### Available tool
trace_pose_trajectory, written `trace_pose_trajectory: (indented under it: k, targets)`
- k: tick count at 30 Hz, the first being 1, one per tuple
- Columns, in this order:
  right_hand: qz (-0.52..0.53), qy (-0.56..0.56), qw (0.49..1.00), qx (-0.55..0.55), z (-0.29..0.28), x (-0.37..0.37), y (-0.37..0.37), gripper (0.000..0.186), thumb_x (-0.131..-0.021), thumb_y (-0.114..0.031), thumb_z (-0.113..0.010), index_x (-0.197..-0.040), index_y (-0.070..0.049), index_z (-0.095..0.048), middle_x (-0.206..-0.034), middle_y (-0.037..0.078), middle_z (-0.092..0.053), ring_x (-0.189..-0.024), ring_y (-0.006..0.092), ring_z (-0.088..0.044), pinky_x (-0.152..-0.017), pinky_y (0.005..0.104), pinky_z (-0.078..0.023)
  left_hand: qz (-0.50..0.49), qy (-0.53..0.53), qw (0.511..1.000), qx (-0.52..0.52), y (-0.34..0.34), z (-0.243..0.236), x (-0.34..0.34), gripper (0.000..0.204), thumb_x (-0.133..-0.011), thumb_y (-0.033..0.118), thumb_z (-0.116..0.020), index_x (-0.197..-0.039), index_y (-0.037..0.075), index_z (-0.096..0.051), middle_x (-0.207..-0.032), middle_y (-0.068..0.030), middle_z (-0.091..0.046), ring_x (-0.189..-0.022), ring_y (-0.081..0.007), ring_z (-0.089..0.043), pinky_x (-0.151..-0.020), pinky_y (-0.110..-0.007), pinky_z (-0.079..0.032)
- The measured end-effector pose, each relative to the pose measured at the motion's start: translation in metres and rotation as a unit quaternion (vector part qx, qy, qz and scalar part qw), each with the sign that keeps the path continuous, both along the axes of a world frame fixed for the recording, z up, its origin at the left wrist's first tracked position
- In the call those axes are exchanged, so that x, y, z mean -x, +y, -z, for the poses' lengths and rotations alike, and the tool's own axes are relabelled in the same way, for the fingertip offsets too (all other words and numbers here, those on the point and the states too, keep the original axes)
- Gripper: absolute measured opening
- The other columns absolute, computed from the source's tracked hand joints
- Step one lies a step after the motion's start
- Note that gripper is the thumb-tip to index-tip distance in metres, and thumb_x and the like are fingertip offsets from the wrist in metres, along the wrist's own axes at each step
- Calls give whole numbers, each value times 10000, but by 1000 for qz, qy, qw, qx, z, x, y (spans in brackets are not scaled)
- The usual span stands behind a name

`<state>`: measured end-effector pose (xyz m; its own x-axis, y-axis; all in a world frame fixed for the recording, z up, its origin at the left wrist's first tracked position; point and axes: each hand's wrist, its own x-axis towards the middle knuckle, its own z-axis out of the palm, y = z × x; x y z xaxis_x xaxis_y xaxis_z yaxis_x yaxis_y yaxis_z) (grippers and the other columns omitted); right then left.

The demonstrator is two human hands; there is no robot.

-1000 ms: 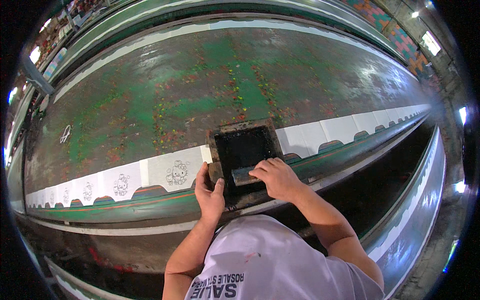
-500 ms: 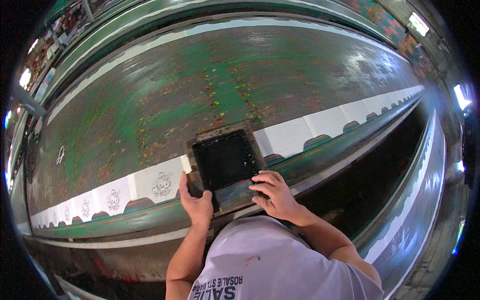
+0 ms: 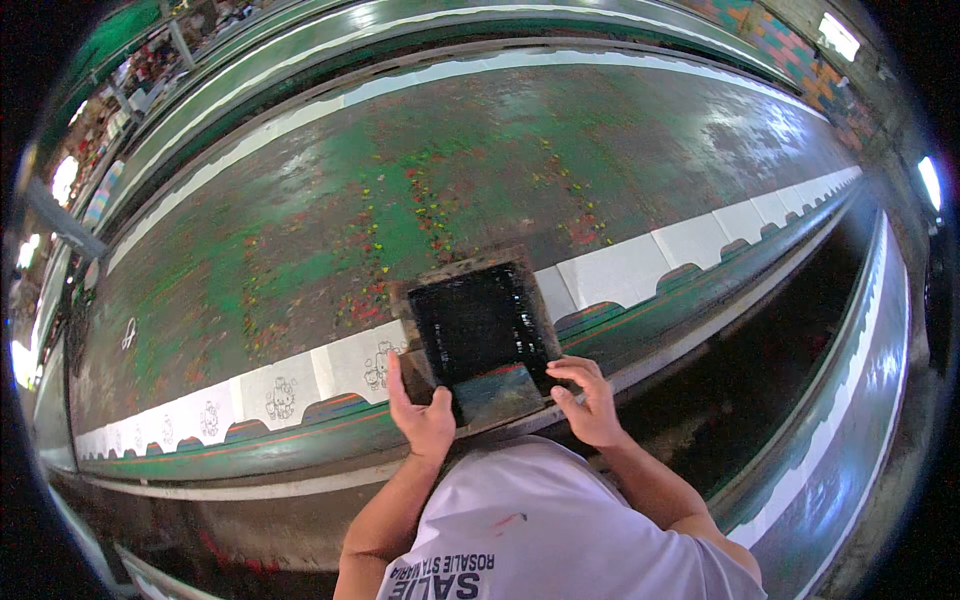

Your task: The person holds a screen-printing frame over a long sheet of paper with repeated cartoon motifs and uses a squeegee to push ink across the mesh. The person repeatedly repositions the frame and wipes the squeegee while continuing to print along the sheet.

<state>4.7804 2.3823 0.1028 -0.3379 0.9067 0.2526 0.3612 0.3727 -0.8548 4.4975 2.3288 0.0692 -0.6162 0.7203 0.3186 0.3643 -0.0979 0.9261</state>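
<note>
A square printing screen [image 3: 536,290] in a worn wooden frame, its inside covered in wet black ink, lies over the strip of white cloth pieces at the table's near edge. My left hand [image 3: 425,420] grips its near left corner, index finger stretched along the side and thumb on the near edge. At the near right side, my right hand [image 3: 590,405] has its fingers bent against the rim; their tips are partly hidden. Left of the screen, white cloth pieces [image 3: 325,368] bear black line drawings of a cartoon figure [image 3: 283,398]. Those to the right [image 3: 615,275] are plain white.
The long green-brown table [image 3: 310,200] is spotted with dried paint. A small white loop [image 3: 128,333] lies at its left. A dark gap [image 3: 770,350] separates it from a second table [image 3: 830,480] at the right. More long tables [image 3: 400,20] stand beyond.
The screen has moved right along the cloth strip with both hands on it. Another printed drawing now shows just left of it. The whole view has shifted along the table.
</note>
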Motion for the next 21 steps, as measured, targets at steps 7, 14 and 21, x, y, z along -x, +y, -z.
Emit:
trace_pose_trajectory:
  k: [7,14,21]
  targets:
    - [-13,4,1000,3,1,-60,28,293,-1002,-118,-777,-1288,-56,-774,-1402,154,-741,-1376,364,-628,-1194,496,-461,-7,-46,998,35,25,4,-56,927,-794,-64,-719,-1676,-72,-434,-1593,-233,-597,-1474,-303,-581,-1261,-388,-422]
    - [-75,-81,986,-126,-17,-71,39,301,-958,-118,-813,-1250,-65,-764,-1355,148,-725,-1362,406,-631,-1169,542,-485,6,-115,993,14,37,-2,-76,894,-798,-80,-707,-1658,-67,-466,-1529,-208,-640,-1393,-252,-625,-1202,-358,-471]
    - [-228,-202,924,-231,-43,-34,39,423,-872,-193,-881,-1267,-90,-769,-1343,116,-681,-1323,376,-647,-1110,533,-519,10,-139,990,21,39,-4,-74,900,-786,-90,-705,-1655,-74,-470,-1465,-178,-666,-1320,-216,-642,-1163,-332,-490]
